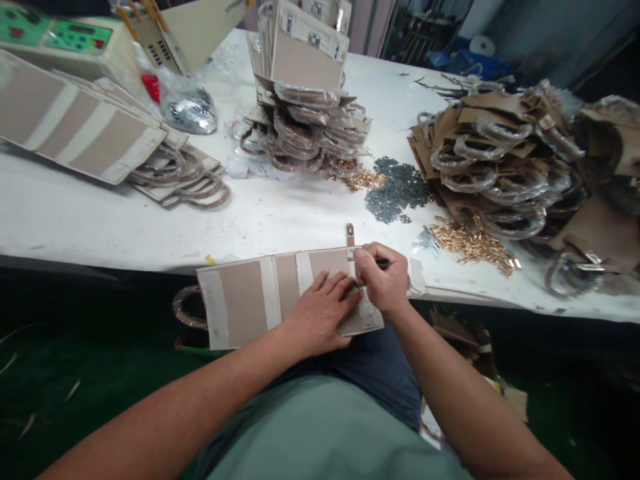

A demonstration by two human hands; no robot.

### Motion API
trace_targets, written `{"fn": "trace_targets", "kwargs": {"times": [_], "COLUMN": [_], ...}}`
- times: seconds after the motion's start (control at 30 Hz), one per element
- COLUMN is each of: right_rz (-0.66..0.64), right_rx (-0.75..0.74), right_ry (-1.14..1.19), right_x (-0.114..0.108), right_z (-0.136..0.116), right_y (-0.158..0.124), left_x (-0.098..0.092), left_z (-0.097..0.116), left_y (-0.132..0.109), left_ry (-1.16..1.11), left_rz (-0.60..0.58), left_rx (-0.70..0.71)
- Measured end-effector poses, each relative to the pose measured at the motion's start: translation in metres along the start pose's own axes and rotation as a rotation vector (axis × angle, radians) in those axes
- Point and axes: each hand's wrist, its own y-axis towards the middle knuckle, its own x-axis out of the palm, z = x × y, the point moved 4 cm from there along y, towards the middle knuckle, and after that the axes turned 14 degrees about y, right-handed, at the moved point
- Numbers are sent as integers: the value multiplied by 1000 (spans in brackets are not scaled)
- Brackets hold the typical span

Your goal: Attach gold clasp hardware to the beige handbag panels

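A flat beige and white bag panel (245, 303) lies across my lap and the table's front edge, a brown handle (183, 308) sticking out at its left. My left hand (320, 310) lies flat on the panel, fingers stretched out, pressing it down. My right hand (383, 277) is closed in a pinch on a thin dark tool (384, 264) at the panel's upper right part, touching my left fingertips. A small brown strap tab (350, 234) stands just beyond the panel.
On the white table (100, 213) are a pile of gold clasps (470, 243), grey metal plates (397, 190), a tall stack of bags (305, 87), a brown heap (505, 160) at right, flat panels (75, 123) at left and a green-panelled machine (60, 40).
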Motion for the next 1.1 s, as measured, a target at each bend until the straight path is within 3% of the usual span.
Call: {"fn": "trace_targets", "kwargs": {"times": [0.13,0.33,0.4,0.53,0.6,0.73,0.93,1.0,1.1], "right_rz": [4,-357,-390,-263,-159,22,64,83,203], "right_rx": [-36,-177,-196,-109,-80,-161,-43,-63,-153], "right_ry": [48,-235,-282,-240,-84,239,108,84,177], "right_x": [3,39,39,23,14,4,-9,-16,-28], "right_z": [-12,-20,-17,-20,-28,-35,1,-5,-39], "right_y": [3,-3,-4,4,10,11,-5,-11,-24], "left_x": [7,10,8,4,5,7,0,-1,-1], "left_z": [-1,-3,-3,-3,-3,-2,0,3,13], "left_y": [-2,-1,-1,-4,-6,-5,-4,-7,-12], "left_ry": [-23,-118,-125,-61,-37,-17,18,43,73], "left_rz": [28,74,76,79,69,49,15,10,11], "left_rx": [-15,-28,-22,-27,-28,-12,-13,-23,-26]}}
